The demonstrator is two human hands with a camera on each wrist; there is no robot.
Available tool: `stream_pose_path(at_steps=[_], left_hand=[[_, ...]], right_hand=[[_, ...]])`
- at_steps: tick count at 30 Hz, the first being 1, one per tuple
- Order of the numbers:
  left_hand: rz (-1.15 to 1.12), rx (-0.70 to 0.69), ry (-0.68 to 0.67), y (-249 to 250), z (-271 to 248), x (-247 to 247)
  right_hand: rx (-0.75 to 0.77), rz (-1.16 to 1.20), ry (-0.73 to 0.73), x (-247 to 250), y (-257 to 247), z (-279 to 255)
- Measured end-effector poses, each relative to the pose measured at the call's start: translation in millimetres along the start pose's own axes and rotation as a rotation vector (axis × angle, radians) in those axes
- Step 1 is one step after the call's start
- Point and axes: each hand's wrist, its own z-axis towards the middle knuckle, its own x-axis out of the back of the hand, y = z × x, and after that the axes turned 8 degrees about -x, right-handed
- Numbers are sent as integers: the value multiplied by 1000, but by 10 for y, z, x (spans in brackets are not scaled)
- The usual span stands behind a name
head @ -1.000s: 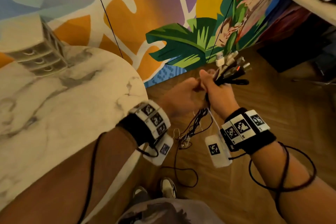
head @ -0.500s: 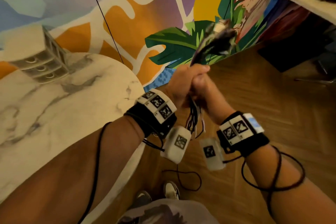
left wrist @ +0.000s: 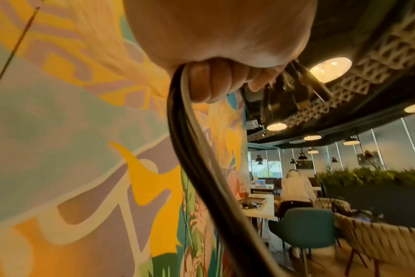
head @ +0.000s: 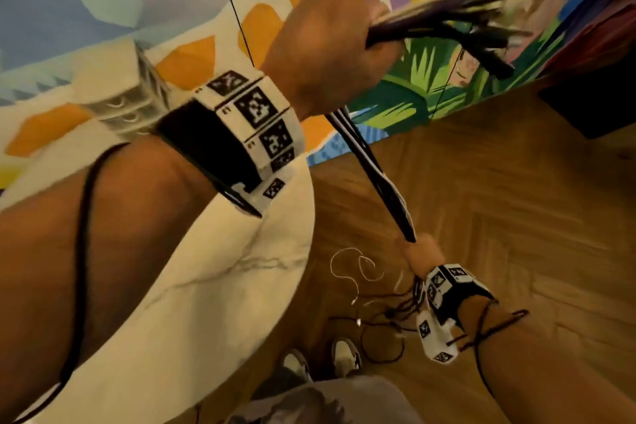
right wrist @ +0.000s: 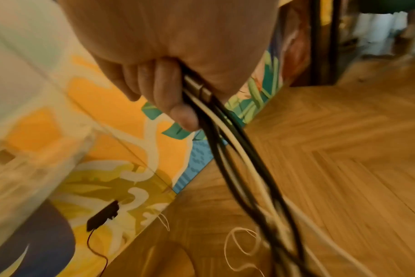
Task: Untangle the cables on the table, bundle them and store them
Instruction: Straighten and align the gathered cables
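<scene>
The left hand (head: 323, 45), high in the upper middle of the head view, grips the cables (head: 370, 169) with fingers curled round them, plug ends fanning toward the upper right corner. The bundle runs taut, diagonally down-right, to the right hand (head: 418, 251), fist closed on it at lower centre, loose ends trailing over the wooden floor (head: 516, 217).

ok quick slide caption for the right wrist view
Right hand grips a bunch of black and white cables trailing down to the wooden floor.
</scene>
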Motion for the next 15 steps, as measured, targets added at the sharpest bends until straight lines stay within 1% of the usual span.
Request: stream_pose_path(at_steps=[2, 3, 4, 6, 8, 10, 11, 13, 15], left_hand=[[134, -132, -18, -4, -88, -71], [140, -204, -26, -1, -158, -161], [118, -244, -45, 2, -232, -281], [91, -228, -114, -2, -402, -586], [52, -167, -177, -17, -552, -878], [-2, -42, -294, 21, -629, -1114], [-58, 32, -318, 51, -644, -1207], [-225, 210, -311, 84, -622, -1331], [-422, 379, -277, 95, -547, -1345]], right_hand=[[4, 36, 16, 0, -75, -21], [9, 81, 22, 0, -133, -32], [23, 141, 29, 9, -190, -34], [59, 234, 11, 46, -295, -64], [118, 300, -11, 126, -416, -140], [183, 352, -25, 217, -553, -258], [224, 368, -36, 265, -619, -327], [337, 316, -62, 351, -730, -436], [423, 184, -84, 419, -868, -592]])
